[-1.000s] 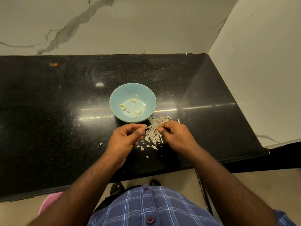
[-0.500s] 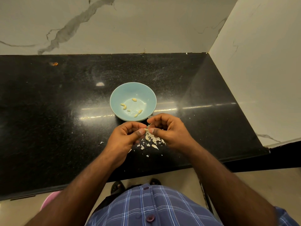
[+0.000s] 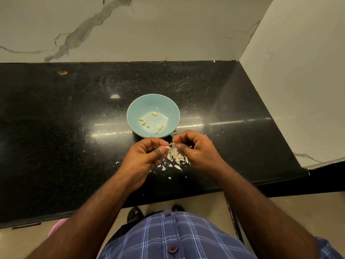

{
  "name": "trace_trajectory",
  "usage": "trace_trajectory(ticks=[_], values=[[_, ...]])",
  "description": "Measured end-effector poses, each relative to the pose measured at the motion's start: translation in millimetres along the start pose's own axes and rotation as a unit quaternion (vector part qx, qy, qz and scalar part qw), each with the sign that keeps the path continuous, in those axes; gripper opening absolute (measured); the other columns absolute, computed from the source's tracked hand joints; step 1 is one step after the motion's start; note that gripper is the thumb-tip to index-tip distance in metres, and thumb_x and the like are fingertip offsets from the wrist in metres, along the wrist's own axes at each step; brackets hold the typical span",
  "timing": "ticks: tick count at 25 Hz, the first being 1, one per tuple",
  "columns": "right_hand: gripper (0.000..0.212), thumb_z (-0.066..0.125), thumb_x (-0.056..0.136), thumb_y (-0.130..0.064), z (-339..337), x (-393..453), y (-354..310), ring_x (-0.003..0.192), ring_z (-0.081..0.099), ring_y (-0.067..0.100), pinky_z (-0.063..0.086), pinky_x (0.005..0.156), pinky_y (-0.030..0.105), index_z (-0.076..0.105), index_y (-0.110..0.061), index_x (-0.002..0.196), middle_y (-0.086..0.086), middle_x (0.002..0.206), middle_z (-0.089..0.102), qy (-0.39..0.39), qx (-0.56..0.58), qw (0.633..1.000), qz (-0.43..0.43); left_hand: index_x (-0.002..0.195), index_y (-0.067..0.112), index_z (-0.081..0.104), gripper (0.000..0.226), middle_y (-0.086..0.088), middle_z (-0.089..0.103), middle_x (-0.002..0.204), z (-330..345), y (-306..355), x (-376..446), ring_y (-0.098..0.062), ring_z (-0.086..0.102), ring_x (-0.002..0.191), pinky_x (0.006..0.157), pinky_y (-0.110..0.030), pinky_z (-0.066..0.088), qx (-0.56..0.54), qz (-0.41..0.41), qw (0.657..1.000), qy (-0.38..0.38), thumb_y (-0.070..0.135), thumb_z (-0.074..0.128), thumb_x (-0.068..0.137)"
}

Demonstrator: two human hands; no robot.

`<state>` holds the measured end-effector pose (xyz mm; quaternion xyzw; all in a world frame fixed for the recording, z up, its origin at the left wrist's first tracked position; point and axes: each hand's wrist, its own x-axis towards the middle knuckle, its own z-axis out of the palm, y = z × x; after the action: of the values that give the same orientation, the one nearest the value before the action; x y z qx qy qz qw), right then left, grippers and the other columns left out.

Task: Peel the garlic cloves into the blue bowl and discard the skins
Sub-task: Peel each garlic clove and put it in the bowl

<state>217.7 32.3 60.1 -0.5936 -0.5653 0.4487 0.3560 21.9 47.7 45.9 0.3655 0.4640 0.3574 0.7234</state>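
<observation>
spanning the whole width of the view, the black counter (image 3: 56, 128) meets a marbled wall (image 3: 168, 25) behind and a side wall on the right. on it, near the front edge, the blue bowl (image 3: 138, 107) stands upright with about six peeled cloves (image 3: 154, 114) scattered on its floor. just in front of the bowl, on the person's side, a heap of skins (image 3: 176, 157) lies loose on the stone, with a few flakes strewn round it. both hands work above that heap, close together but not quite touching. the left hand (image 3: 144, 157) is closed in a pinch, thumb against forefinger, on one pale clove (image 3: 168, 147); the clove's long axis runs roughly left to right, its free end poking toward the other hand. the right hand (image 3: 196, 150) is curled, thumb and forefinger drawn together just beside that free end; whether it has a shred of skin between them is too small to tell. the bowl lies straight ahead of the left hand, its near rim just beyond the knuckles, so that hand is the nearer one for the drop, and i judge only a short forward reach is needed once the clove is bare. the skins are not yet discarded.
</observation>
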Motion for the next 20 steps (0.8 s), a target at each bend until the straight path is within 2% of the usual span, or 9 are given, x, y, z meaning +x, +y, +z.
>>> trace_trajectory(ticks=[4, 6, 9, 11, 13, 16, 20], values=[[0.022, 0.073, 0.092, -0.014, -3.0, -3.9, -4.2, 0.099, 0.070, 0.010, 0.060, 0.089, 0.035, 0.073, -0.024, 0.112, -0.007, 0.102, 0.074, -0.009, -0.023, 0.999, -0.032, 0.094, 0.016, 0.080, 0.018, -0.017, 0.073, 0.093, -3.1, -1.6, 1.1, -0.027, 0.058, 0.084, 0.066, -0.027, 0.047, 0.017, 0.003, 1.000, 0.013, 0.021, 0.077, 0.077], [0.028, 0.079, 0.087, -0.014, 0.0, -6.0, -6.9, 0.097, 0.071, 0.010, 0.060, 0.088, 0.033, 0.072, -0.022, 0.113, -0.006, 0.099, 0.075, -0.015, -0.023, 0.999, -0.046, 0.095, 0.013, 0.078, 0.023, -0.013, 0.073, 0.088, -1.8, -1.4, 0.9, -0.025, 0.058, 0.080, 0.064, -0.026, 0.047, 0.021, 0.007, 1.000, 0.014, 0.022, 0.079, 0.073], [0.026, 0.080, 0.085, -0.009, 6.4, -5.0, -6.4, 0.090, 0.074, 0.015, 0.061, 0.086, 0.036, 0.072, -0.015, 0.109, 0.002, 0.092, 0.076, 0.019, 0.013, 0.999, -0.027, 0.097, 0.010, 0.074, 0.030, -0.012, 0.076, 0.089, 3.0, -0.8, -1.0, -0.024, 0.067, 0.083, 0.067, -0.025, 0.052, 0.020, 0.025, 0.999, 0.015, 0.020, 0.080, 0.069], [0.027, 0.080, 0.083, -0.003, 8.6, -4.0, -8.9, 0.086, 0.075, 0.022, 0.062, 0.081, 0.035, 0.071, -0.009, 0.108, 0.008, 0.090, 0.077, 0.030, 0.073, 0.997, 0.017, 0.094, 0.010, 0.075, 0.029, -0.016, 0.076, 0.093, 4.4, -1.1, -2.3, -0.026, 0.071, 0.087, 0.073, -0.029, 0.055, 0.021, 0.046, 0.999, 0.013, 0.019, 0.081, 0.067], [0.028, 0.077, 0.082, 0.007, 10.1, -4.4, -14.0, 0.075, 0.073, 0.023, 0.060, 0.069, 0.030, 0.069, -0.004, 0.106, 0.013, 0.085, 0.075, 0.029, 0.153, 0.984, 0.083, 0.091, 0.013, 0.078, 0.023, -0.015, 0.077, 0.094, 3.8, -0.8, -2.5, -0.027, 0.073, 0.089, 0.078, -0.031, 0.057, 0.034, 0.068, 0.997, 0.013, 0.019, 0.080, 0.069], [0.029, 0.071, 0.081, 0.015, 11.4, -4.1, -20.4, 0.064, 0.068, 0.018, 0.056, 0.059, 0.026, 0.066, -0.001, 0.105, 0.012, 0.077, 0.072, 0.026, 0.256, 0.949, 0.182, 0.089, 0.018, 0.079, 0.014, -0.010, 0.078, 0.094, 1.5, -0.3, -0.6, -0.025, 0.074, 0.094, 0.085, -0.033, 0.057, 0.070, 0.094, 0.993, 0.011, 0.011, 0.078, 0.077], [0.026, 0.067, 0.083, 0.013, 11.6, -2.5, -23.4, 0.058, 0.064, 0.017, 0.055, 0.054, 0.024, 0.064, -0.005, 0.101, 0.011, 0.070, 0.068, 0.016, 0.364, 0.889, 0.278, 0.094, 0.014, 0.078, 0.018, -0.007, 0.078, 0.093, 1.9, -0.7, -0.5, -0.019, 0.074, 0.094, 0.082, -0.029, 0.057, 0.106, 0.112, 0.988, 0.013, -0.001, 0.073, 0.085]])
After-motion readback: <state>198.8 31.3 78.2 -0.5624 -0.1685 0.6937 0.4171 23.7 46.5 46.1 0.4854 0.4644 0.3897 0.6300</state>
